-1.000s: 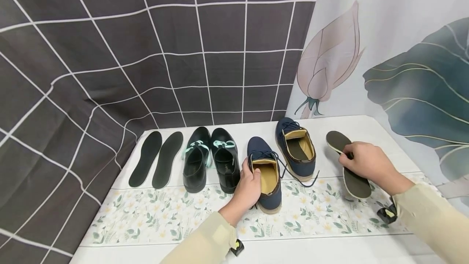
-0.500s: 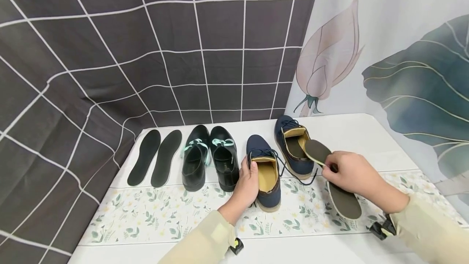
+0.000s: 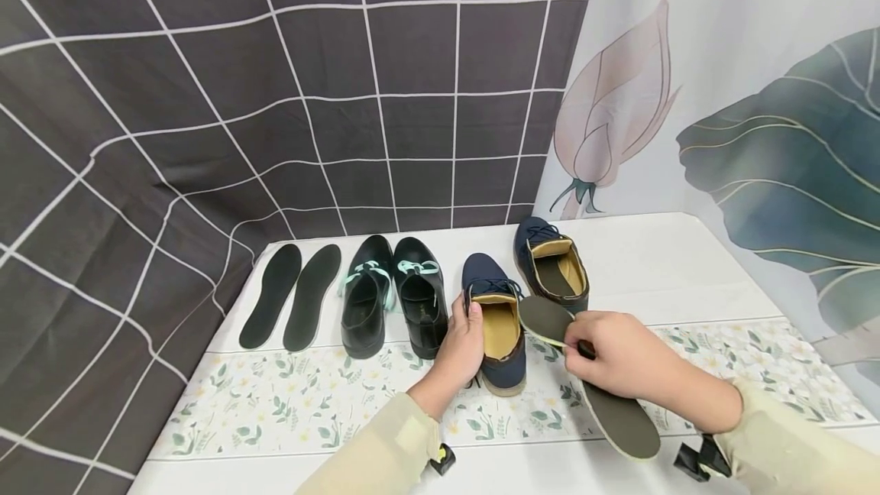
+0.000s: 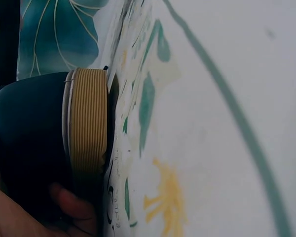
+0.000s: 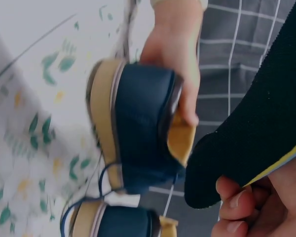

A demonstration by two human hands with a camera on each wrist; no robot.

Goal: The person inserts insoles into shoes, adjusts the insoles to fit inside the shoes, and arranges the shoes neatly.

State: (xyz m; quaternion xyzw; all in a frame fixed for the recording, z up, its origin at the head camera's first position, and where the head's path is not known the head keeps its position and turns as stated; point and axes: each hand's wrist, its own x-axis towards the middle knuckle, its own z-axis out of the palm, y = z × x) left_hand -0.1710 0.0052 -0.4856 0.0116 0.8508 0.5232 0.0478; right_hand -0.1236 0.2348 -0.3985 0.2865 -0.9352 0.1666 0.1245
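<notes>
Two insoles (image 3: 271, 296) lie near the far left corner of your table (image 3: 653, 250), a pair of shoes (image 3: 367, 308) right of them. Next rightward, your left hand (image 3: 461, 346) grips a third shoe (image 3: 500, 327); behind and right stands a fourth shoe (image 3: 555, 266). Before that, your right hand (image 3: 619, 354) holds a third insole (image 3: 624, 420).

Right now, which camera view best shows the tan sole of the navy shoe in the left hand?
The left wrist view: the tan sole is close, its ribs plain. The right wrist view shows a longer side band, blurred, ribs not clear. The head view shows only a thin edge at the navy shoe's heel.
</notes>
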